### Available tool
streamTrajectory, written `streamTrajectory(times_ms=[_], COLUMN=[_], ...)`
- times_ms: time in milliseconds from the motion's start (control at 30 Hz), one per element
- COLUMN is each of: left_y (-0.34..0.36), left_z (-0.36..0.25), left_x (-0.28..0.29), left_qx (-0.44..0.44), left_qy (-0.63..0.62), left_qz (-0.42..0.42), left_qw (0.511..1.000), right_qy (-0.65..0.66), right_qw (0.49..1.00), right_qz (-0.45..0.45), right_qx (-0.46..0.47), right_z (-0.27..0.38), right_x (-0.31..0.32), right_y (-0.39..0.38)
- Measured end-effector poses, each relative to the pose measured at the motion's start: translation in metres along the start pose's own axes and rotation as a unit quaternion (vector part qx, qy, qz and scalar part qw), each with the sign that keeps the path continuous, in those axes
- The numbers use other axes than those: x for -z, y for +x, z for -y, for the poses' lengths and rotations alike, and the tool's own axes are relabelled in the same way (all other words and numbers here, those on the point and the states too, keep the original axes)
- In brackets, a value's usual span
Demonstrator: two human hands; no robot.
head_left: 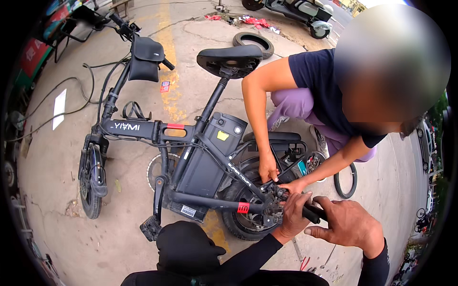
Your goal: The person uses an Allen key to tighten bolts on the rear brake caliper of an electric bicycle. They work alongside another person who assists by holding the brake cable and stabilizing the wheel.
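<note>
A black folding electric bike (205,152) stands in front of me, with its rear wheel (234,224) to the right. Beside the rear axle (273,205), my left hand (293,217) has its fingers closed round a black tool with a thick rounded end (312,213). My right hand (355,221) curls around the same tool from the right, thumb below and fingers above. Its working end is hidden, so I cannot tell its kind. A person crouches across the wheel, one hand (269,168) by the frame and the other (296,185) at the axle, close to my left hand.
Pliers with red handles (304,263) and a thin rod (330,255) lie on the ground near me. A bowl of small parts (315,162) and a loose tyre (345,181) are at the right. Another tyre (253,43) lies beyond the saddle (229,59). A cable (81,107) trails at left.
</note>
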State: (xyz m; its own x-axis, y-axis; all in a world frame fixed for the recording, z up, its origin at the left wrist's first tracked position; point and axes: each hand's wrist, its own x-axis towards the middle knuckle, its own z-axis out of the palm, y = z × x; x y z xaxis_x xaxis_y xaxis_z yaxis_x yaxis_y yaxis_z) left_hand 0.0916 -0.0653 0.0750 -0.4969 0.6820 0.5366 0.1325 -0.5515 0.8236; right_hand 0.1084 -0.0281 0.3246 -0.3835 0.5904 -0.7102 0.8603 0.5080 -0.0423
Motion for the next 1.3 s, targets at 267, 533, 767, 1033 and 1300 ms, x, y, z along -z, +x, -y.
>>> streamTrajectory(times_ms=[267,533,767,1033,1300], left_y=[0.014,0.043,0.05,0.019,0.052], left_z=[-0.029,-0.06,-0.069,0.014,0.012], left_x=[0.017,-0.01,-0.023,0.012,0.021], left_qx=[0.07,0.005,-0.012,0.058,0.183], left_qy=[0.037,-0.036,-0.093,0.033,-0.023], left_qz=[0.021,-0.052,-0.077,0.153,0.389], left_qw=[0.997,0.998,0.993,0.986,0.903], right_qy=[0.24,0.304,0.371,0.489,0.606], right_qw=[0.841,0.598,0.668,0.674,0.629], right_qz=[-0.065,0.042,0.013,-0.167,-0.339], right_qx=[0.481,0.741,0.645,0.528,0.349], right_z=[-0.072,-0.087,-0.077,-0.074,-0.066], right_x=[-0.045,-0.061,-0.074,-0.081,-0.112], right_y=[0.075,0.123,0.129,0.097,0.089])
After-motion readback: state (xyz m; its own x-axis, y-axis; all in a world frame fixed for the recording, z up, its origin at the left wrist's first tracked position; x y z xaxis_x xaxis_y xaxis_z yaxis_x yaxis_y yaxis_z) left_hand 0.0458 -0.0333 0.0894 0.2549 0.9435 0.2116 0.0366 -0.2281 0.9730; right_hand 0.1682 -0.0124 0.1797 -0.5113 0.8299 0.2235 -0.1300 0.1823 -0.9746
